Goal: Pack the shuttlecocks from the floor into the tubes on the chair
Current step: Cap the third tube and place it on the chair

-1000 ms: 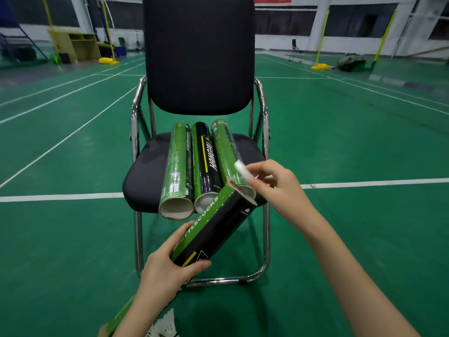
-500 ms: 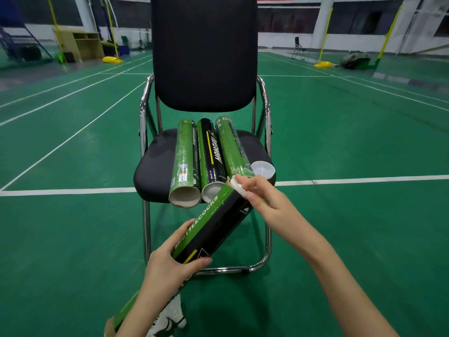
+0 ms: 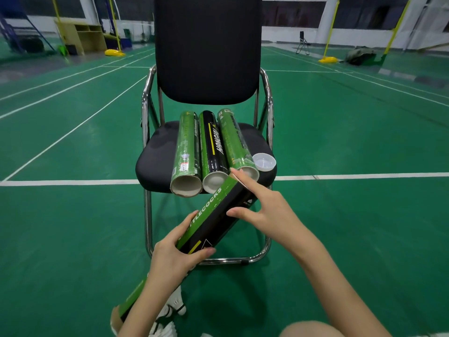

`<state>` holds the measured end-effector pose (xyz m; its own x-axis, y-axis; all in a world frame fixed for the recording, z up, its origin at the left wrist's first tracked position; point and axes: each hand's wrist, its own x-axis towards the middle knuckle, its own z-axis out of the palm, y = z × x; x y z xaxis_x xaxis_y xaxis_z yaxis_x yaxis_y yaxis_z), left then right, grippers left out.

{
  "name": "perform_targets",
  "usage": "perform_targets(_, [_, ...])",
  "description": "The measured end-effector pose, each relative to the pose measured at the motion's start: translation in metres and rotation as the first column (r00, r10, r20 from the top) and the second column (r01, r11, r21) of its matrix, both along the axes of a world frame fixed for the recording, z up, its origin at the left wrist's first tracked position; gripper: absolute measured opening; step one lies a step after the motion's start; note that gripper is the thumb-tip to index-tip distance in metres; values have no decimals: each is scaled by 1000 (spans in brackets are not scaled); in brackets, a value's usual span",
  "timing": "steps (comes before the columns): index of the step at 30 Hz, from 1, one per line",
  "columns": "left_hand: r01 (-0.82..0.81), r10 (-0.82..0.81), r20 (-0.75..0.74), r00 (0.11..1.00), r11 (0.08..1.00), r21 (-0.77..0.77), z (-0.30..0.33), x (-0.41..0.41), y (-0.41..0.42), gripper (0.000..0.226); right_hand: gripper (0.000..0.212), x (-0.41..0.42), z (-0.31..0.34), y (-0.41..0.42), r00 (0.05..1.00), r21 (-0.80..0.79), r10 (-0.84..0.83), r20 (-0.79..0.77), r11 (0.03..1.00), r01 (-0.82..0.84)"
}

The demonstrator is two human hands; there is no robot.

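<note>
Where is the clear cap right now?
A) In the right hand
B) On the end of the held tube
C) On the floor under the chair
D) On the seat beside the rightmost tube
D: the cap lies on the seat beside the rightmost tube; the right hand holds none.

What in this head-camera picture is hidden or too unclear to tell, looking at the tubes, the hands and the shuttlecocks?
- Inside of the held tube: its far mouth faces away and the right hand covers it.
- Contents of the three tubes on the chair: their mouths show only pale interiors, nothing certain.
- Shuttlecocks on the floor: mostly behind the left hand and forearm and cut by the bottom edge, so uncountable.
- Small print on the left green tube: too small.
</note>
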<state>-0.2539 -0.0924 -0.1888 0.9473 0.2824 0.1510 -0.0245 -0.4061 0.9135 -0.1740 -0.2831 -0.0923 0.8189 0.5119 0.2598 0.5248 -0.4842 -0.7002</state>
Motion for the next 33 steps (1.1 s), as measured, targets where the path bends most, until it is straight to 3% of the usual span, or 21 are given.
perform_targets(11, [17, -17, 29, 999, 1000, -14, -1, -2, 0, 84, 68, -2, 3, 1, 999, -29, -12, 44, 999, 14])
perform_targets(16, [7, -7, 52, 999, 1000, 12, 6, -5, 5, 84, 65, -4, 7, 4, 999, 45, 39, 25, 998, -40])
perform_targets(22, [-23, -24, 163, 986, 960, 279, 44, -14, 33, 90, 50, -13, 28, -6, 976, 230, 173, -132, 963, -139])
perform_targets(27, [67, -169, 200, 965, 899, 433, 86, -6, 56, 84, 53, -19, 54, -9, 960, 237, 232, -159, 953, -191])
perform_targets(33, [46, -255, 242, 936, 771, 635, 139, 25, 68, 83, 49, -32, 82, -8, 989, 371, 139, -50, 922, -111])
